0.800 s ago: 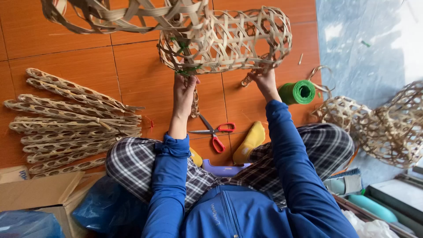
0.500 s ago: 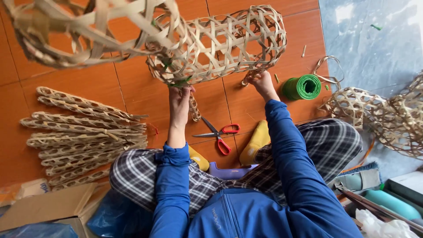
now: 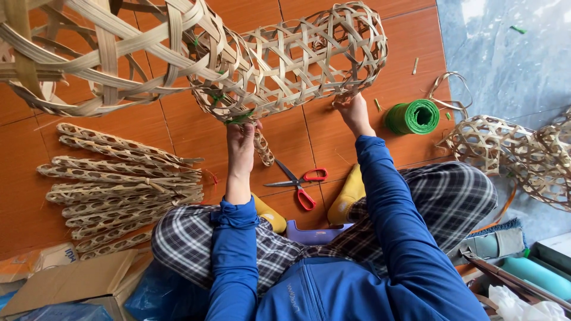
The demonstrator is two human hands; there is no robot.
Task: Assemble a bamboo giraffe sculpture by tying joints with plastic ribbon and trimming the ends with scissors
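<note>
Basket of open-weave bamboo lies sideways on floor, left hand pinching its green-tied end, right hand gripping rim, steadying both ends.

Open-weave bamboo basket, long cylinder, pale tan strips w/ green ties, held horizontal above orange tile floor.

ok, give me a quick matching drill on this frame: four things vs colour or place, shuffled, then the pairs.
Things:
1 scissors
2 spool of cord
3 woven basket
4 flat woven strips

Descriptions:
A green, on the floor beyond the right hand
B red handles, between the knees
C held by both hands, left hand at its lower end
D stacked on the orange tiles, to the left

Pairs: 1-B, 2-A, 3-C, 4-D
</note>
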